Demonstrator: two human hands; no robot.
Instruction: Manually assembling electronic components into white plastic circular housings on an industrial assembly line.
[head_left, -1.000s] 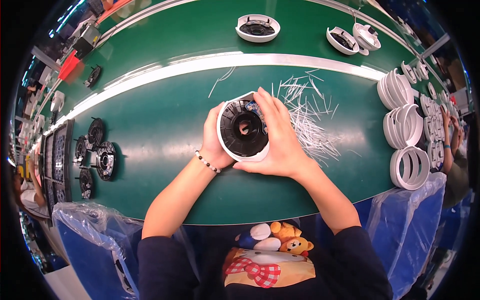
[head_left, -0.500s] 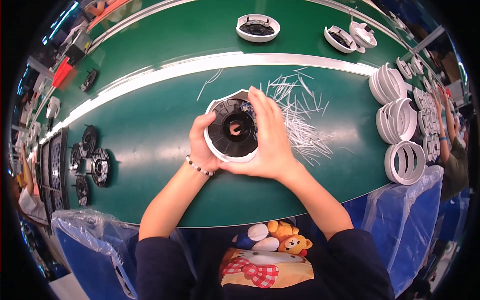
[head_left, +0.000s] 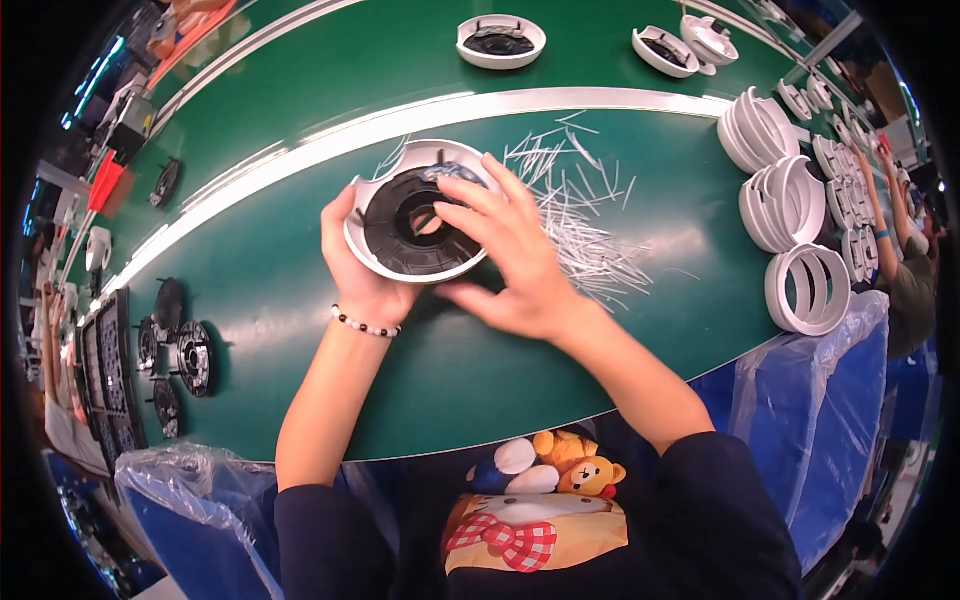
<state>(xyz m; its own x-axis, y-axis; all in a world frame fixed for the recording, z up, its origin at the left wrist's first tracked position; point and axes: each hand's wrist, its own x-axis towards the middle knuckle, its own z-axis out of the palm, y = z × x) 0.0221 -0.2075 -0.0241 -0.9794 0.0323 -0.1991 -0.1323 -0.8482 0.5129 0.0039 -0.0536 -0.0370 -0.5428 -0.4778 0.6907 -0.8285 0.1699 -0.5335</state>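
Observation:
Above the green worktop I hold a round white plastic housing [head_left: 462,268] with a black ring-shaped insert [head_left: 385,225] seated inside it. A small blue circuit board [head_left: 440,172] shows at the insert's upper right. My left hand [head_left: 352,262] grips the housing's left side and underside, its fingers mostly hidden below. Over the right rim, my right hand [head_left: 520,250] has its fingers spread, their tips reaching across the insert near the central hole. The right thumb lies beside the lower edge; whether it touches the housing, I cannot tell.
Loose thin white strips [head_left: 590,245] lie right of my hands. Stacked white rings [head_left: 808,290] line the right edge; black round parts [head_left: 195,358] stand at left beside a dark tray [head_left: 105,370]. Finished-looking white housings [head_left: 500,45] sit on the far belt. A co-worker's arm [head_left: 882,235] shows at right.
The housing has shifted left and slightly up, tilting so its inner far wall shows. My right hand has loosened from the rim and moved its fingers over the insert.

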